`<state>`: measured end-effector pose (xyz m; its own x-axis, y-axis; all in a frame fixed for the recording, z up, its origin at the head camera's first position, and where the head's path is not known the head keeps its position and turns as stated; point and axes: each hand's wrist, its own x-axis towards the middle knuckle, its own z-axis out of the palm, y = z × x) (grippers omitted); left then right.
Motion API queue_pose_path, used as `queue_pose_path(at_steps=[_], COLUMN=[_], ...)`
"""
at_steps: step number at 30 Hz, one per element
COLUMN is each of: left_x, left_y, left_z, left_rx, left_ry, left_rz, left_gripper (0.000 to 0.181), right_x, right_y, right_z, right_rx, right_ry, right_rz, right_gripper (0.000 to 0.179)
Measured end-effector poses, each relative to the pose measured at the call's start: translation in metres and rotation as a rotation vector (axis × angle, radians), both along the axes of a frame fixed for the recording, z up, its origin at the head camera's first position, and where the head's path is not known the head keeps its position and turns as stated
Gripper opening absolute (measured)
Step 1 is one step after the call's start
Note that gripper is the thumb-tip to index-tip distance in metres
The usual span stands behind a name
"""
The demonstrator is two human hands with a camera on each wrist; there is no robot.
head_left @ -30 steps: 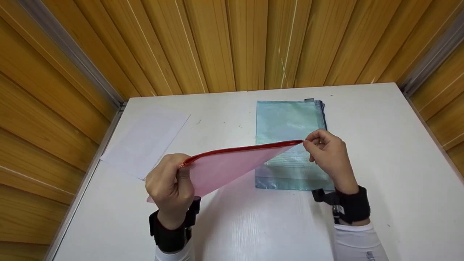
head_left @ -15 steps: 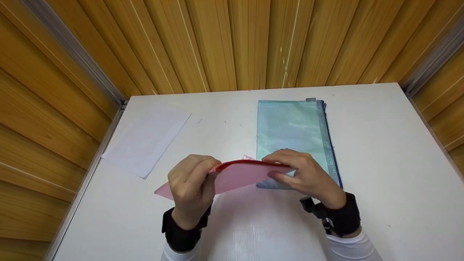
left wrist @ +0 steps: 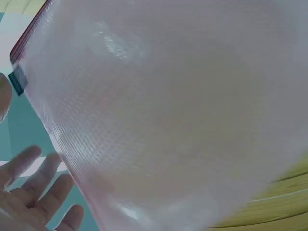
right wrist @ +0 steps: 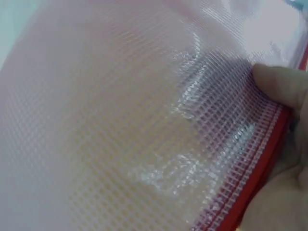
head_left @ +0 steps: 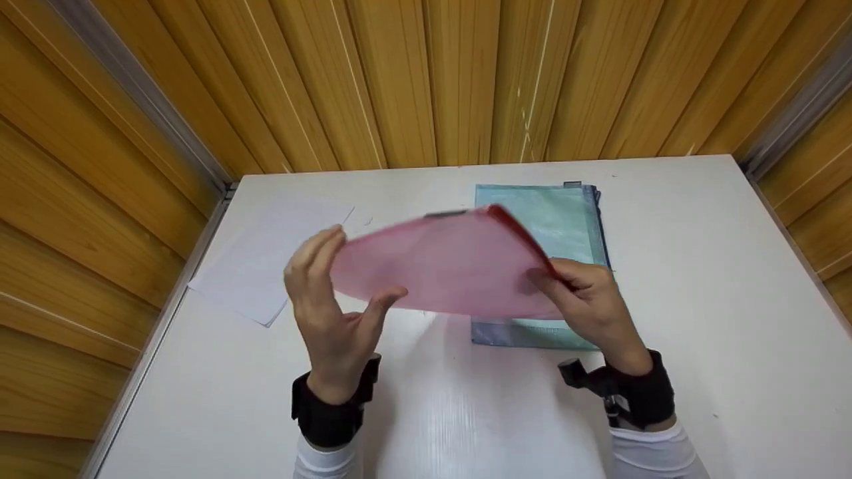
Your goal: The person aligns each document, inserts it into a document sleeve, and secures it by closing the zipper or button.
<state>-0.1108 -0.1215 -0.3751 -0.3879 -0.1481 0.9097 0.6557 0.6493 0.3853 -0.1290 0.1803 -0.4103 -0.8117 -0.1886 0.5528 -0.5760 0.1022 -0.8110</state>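
A translucent pink mesh zipper pouch (head_left: 439, 266) is held up over the middle of the table, tilted. Its red zipper edge (head_left: 522, 233) faces right, where my right hand (head_left: 592, 303) pinches it between thumb and fingers. Mesh and red zipper fill much of the right wrist view, with the right thumb (right wrist: 279, 84) flat on the mesh. My left hand (head_left: 329, 319) is spread at the pouch's left end, thumb apart from the fingers. In the left wrist view its fingers (left wrist: 36, 187) come close to the pouch's edge; whether they touch it I cannot tell.
Beneath and behind the pink pouch, a teal zipper pouch (head_left: 566, 229) lies flat on the white table (head_left: 452, 412). White paper sheets (head_left: 259, 253) lie at the left. Yellow slatted panels (head_left: 459, 80) stand behind the table.
The pink pouch has turned, its zipper edge swinging from along the top to the right side. My left hand has let go of the zipper end and spread; my right hand keeps hold.
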Motion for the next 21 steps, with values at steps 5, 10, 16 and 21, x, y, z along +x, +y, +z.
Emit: queue_pose_path(at_steps=[5,10,16,21], left_x=[-0.010,-0.026,-0.039,-0.043], left_y=[-0.013,-0.019,-0.022,-0.024], left_z=[-0.009,-0.021,-0.033,-0.035], left_rx=[0.163,0.191,0.142,0.181], left_ry=[-0.269,-0.609,-0.865,-0.947], left_rz=[-0.065,-0.395,-0.641,-0.660], left_gripper=[0.113,0.098,0.067,0.057], right_x=[0.001,-0.005,-0.018,-0.027], right_y=[0.009,0.012,0.007,-0.002], right_z=[0.006,0.002,-0.008,-0.013], right_rx=[-0.177,-0.271,-0.459,-0.573], right_ry=[-0.223,-0.305,-0.459,-0.639], right_rz=[-0.034,-0.003,-0.051,-0.119], right_gripper=[0.020,0.022,0.022,0.025])
